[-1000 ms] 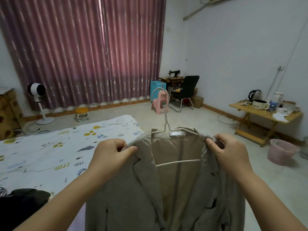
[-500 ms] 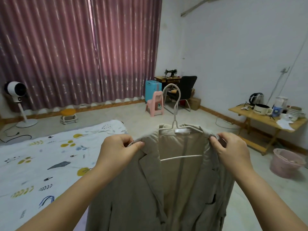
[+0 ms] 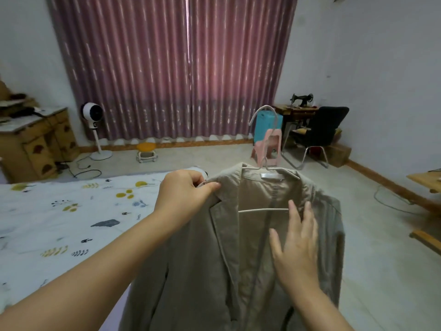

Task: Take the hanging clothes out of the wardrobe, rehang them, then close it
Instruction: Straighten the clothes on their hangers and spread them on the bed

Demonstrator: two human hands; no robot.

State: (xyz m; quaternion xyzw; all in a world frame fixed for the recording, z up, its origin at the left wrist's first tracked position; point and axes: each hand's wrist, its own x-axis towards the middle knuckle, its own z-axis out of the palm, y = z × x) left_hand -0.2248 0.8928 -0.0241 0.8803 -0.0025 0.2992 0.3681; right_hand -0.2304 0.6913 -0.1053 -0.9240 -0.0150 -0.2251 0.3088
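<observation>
Two hands are on a beige jacket (image 3: 241, 254) that hangs on a white hanger (image 3: 263, 209) held up in front of the person, over the floor beside the bed (image 3: 71, 211). Left hand (image 3: 185, 193) pinches the jacket's shoulder between thumb and curled fingers, as it did half a second ago. Right hand (image 3: 297, 244) has changed: earlier it pinched the other shoulder, and it has now let go and dropped lower, fingers straight and spread, its fingertips at the hanger's lower bar and the lapel; whether the palm presses the cloth I cannot tell. With that side released, the jacket's right shoulder sags lower than the left and the hanger tilts, its hook (image 3: 262, 123) leaning to the left. The view has also swung left since the earlier pictures: a wooden cabinet (image 3: 35, 144) now shows at the left edge beside the standing fan (image 3: 93, 115), and the counter (image 3: 427, 182) on the right is mostly cut off. Behind the jacket stand a pink stool (image 3: 269, 149), a blue box (image 3: 267, 123) and a black chair (image 3: 322, 130) before the curtains (image 3: 167, 68).
</observation>
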